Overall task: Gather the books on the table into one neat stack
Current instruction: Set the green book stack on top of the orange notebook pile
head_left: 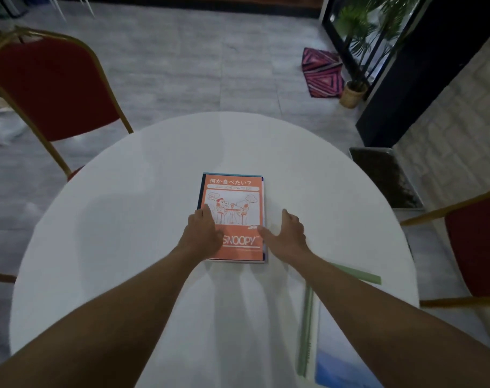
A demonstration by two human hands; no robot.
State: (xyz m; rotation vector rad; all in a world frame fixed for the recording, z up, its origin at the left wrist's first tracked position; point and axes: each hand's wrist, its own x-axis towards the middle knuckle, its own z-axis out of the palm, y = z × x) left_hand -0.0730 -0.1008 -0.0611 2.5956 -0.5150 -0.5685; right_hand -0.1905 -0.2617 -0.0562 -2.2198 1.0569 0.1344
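Observation:
An orange Snoopy book lies on top of a small stack in the middle of the round white table. Blue edges of the books beneath show along its left, top and right sides. My left hand rests flat on the stack's near left corner, fingers spread over the cover. My right hand lies open on the table against the stack's right edge, thumb touching the cover. A larger book with a white and blue cover and a green border lies at the near right, partly under my right forearm.
A red chair with a gold frame stands at the far left of the table. Another red chair stands at the right. On the floor beyond are a pink patterned mat, a potted plant and a dark doormat.

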